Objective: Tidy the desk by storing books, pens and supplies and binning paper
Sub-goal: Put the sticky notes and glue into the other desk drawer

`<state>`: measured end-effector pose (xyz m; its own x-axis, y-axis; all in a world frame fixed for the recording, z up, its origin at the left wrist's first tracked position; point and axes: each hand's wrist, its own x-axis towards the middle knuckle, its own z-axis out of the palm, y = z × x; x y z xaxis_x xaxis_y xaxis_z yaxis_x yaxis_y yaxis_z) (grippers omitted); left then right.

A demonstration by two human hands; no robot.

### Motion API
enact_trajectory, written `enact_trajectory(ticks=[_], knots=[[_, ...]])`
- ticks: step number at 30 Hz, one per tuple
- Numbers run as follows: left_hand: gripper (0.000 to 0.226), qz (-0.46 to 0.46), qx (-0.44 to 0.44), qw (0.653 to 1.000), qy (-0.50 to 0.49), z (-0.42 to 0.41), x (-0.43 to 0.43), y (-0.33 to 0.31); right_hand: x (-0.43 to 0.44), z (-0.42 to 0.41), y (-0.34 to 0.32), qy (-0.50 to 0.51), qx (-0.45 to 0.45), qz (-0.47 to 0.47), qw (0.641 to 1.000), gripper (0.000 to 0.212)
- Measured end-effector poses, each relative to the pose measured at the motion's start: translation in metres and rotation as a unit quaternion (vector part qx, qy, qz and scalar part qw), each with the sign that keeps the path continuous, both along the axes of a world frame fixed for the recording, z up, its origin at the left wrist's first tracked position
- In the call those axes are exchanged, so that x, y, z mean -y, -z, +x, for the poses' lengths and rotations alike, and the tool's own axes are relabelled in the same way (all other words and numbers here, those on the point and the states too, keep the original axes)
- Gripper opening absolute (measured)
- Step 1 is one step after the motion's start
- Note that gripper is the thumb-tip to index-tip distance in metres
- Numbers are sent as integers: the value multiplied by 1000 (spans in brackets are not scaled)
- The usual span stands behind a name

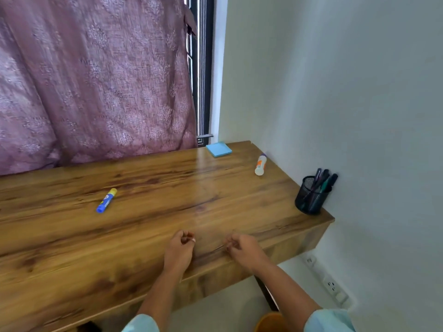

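Note:
My left hand (179, 248) and my right hand (242, 248) rest side by side near the front edge of the wooden desk (155, 224), both with fingers curled in and nothing visible in them. A blue and yellow glue stick (106, 200) lies on its side to the left of the hands. A white glue bottle (260, 164) lies near the right wall. A blue sticky note pad (218, 149) sits at the far corner. A black mesh pen holder (311, 197) with several pens stands at the desk's right end.
A purple curtain (96, 80) hangs behind the desk, and a white wall (347, 104) closes the right side. An orange bin (272, 322) shows on the floor under the desk edge. A power strip (332, 286) lies along the wall base.

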<state>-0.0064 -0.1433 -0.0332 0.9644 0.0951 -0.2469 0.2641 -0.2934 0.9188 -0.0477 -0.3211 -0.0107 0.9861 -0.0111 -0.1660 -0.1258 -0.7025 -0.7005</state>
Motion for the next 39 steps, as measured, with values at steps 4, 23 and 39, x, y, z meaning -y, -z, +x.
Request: enact_trajectory(ticks=[4,23,39], knots=[[15,1,33,999,3,24,13,1,9,34,12,-10,7,-42,999,22],[44,301,139,943,-3,340,92,0,74,342,27,181,72,-188,963,59],[63,239,150,951,126,348,148,11,78,354,30,193,73,-78,975,28]])
